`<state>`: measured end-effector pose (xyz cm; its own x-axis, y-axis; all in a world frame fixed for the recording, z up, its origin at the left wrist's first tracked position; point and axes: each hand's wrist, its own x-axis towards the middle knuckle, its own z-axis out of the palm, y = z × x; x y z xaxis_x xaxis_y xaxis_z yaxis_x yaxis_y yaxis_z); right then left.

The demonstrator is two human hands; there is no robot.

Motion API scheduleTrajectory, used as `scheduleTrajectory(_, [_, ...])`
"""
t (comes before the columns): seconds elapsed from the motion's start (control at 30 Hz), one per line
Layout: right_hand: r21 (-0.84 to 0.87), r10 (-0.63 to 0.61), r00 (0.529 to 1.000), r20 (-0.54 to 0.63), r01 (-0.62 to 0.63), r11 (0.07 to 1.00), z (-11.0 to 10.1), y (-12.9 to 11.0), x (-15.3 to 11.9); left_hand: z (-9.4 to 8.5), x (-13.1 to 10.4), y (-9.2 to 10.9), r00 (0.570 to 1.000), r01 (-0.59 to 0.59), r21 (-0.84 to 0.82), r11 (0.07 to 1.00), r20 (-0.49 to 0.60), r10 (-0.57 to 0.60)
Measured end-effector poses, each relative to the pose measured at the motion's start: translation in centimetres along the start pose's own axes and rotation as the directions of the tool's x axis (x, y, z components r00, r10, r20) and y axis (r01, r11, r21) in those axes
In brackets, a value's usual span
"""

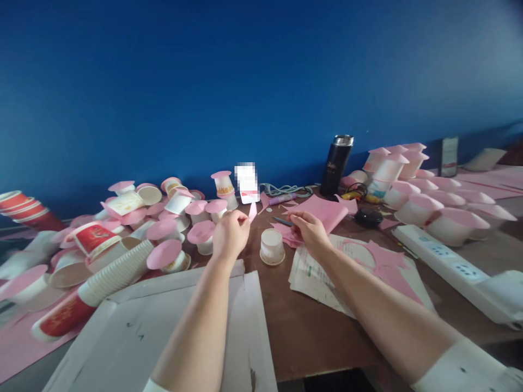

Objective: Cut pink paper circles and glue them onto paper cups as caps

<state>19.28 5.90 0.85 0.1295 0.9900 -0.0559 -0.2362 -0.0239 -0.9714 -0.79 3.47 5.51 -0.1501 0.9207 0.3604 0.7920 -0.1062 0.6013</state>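
Note:
My left hand (232,235) pinches a small pink paper piece (253,211) that stands up from the fingertips. In the fingers of my right hand (308,231) is a slim grey pointed tool (283,221), its tip toward the left; the rest of it is hidden by the hand. Between both hands, a white paper cup (272,246) stands upside down on the brown table (302,337). A folded pink sheet (327,212) lies just behind my right hand.
Cups with pink paper discs (165,254) crowd the left, beside a stack of nested cups (118,272) and a white board (163,337). More pink-topped cups (420,209), a power strip (449,261), a black flask (337,166) and pink scraps on printed paper (314,272) occupy the right.

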Motion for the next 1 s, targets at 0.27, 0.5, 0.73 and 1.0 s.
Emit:
scheduleTrajectory(0.27, [0.124, 0.024, 0.954, 0.300, -0.064, 0.990, 0.2, -1.2, -0.8, -2.4, 0.6, -1.3, 0.804, 0.566, -0.799, 0.202, 0.589, 0.079])
scheduleTrajectory(0.5, [0.099, 0.049, 0.902, 0.429, -0.100, 0.990, -0.3, -1.2, -1.0, -1.2, 0.6, -2.3, 0.698, 0.695, -0.672, 0.256, 0.716, -0.012])
scheduleTrajectory(0.73, [0.035, 0.082, 0.868, 0.489, -0.114, 0.993, -0.3, -1.1, -1.1, -0.8, 0.6, -2.4, 0.636, 0.750, -0.603, 0.274, 0.771, -0.043])
scheduleTrajectory(1.0, [0.018, 0.160, 0.834, 0.527, -0.199, 0.980, -0.8, -0.8, -0.7, -0.2, 0.5, -2.8, 0.585, 0.768, -0.548, 0.332, 0.811, -0.012])
